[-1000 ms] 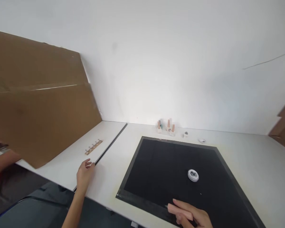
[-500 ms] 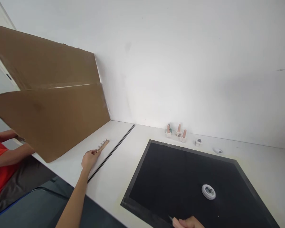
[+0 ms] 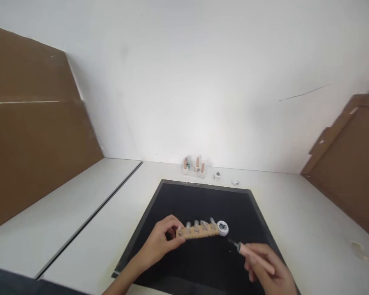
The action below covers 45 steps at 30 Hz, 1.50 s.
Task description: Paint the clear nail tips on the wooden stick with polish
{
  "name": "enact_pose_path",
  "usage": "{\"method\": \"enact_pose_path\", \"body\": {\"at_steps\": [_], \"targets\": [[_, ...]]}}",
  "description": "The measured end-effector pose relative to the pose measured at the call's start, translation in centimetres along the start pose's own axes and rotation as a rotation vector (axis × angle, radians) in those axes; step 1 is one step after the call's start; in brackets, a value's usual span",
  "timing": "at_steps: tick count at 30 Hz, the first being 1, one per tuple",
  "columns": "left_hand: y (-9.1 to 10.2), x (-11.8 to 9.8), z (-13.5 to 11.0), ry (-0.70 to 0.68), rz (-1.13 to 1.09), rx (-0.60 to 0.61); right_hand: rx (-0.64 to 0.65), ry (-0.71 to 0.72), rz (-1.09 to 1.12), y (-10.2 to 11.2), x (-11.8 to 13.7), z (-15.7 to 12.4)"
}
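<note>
Carried over from the left part of the table since the earlier frame, the tan strip (image 3: 199, 232) is now above the black mat (image 3: 184, 200), and the right hand shows more fully. Nearest, at right, the right hand (image 3: 269, 266) curls its fingers round a brush (image 3: 258, 258) by its smooth pink handle, the dark tip angled far and left. Farther left, the left hand (image 3: 164, 237) reaches in with its forearm slanting from the near edge; thumb and fingers pinch the strip's left end, the grip nearly closed. Five clear, rounded pieces (image 3: 197, 225) stand along the strip. Its right end meets a round white container (image 3: 223, 228) in view; I cannot tell whether they touch.

Flat and dark, the mat has a greyer border, with bare surface at its far left. White table (image 3: 295, 200) lies open to both sides, crossed at left by a dark seam (image 3: 92, 215). Beyond the mat's far edge stand small pink-capped bottles (image 3: 197, 167), before a plain white wall (image 3: 187, 82); brown cardboard (image 3: 33, 151) bounds the left.
</note>
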<state>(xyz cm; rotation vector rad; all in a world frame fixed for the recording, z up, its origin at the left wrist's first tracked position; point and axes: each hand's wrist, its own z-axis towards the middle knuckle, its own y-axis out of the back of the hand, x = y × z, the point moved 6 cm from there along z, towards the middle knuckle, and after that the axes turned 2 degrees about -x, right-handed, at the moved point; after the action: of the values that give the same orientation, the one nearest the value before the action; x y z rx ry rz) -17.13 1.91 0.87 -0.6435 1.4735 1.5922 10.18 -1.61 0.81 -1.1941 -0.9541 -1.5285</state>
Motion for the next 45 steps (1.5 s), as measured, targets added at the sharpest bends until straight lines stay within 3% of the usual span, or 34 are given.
{"method": "enact_pose_path", "body": {"at_steps": [3,5,9,12,16,20,25,31,39,45], "targets": [[-6.0,-3.3,0.3,-0.112,-0.010,0.192,-0.019,0.060,-0.091,3.9,1.9,3.0],[-9.0,-4.4,0.3,-0.146,0.010,0.252,-0.015,0.078,-0.129,5.6,2.6,4.3],[-12.4,-4.8,0.3,-0.133,0.074,0.292,0.071,0.083,-0.157,6.5,3.0,6.0],[-12.4,-4.5,0.5,-0.104,0.105,0.322,0.183,0.053,-0.173,5.6,3.1,7.1],[-10.3,-4.4,2.0,-0.102,0.136,0.377,0.293,0.115,-0.184,3.6,3.6,8.7],[-8.9,-4.3,4.9,-0.099,0.153,0.286,0.383,0.119,-0.145,1.1,2.5,10.1],[-10.8,-3.7,7.3,-0.090,0.143,0.206,0.418,0.100,-0.129,-0.5,0.1,10.3],[-11.6,-3.0,7.5,-0.049,0.000,0.119,0.398,0.062,-0.120,0.3,-2.0,9.6],[-13.4,-2.2,7.0,0.055,-0.335,0.212,0.409,0.189,-0.115,0.5,-1.0,9.0],[-14.1,-1.8,7.2,0.140,-0.499,0.238,0.394,0.402,-0.192,0.4,0.3,8.0]]}}
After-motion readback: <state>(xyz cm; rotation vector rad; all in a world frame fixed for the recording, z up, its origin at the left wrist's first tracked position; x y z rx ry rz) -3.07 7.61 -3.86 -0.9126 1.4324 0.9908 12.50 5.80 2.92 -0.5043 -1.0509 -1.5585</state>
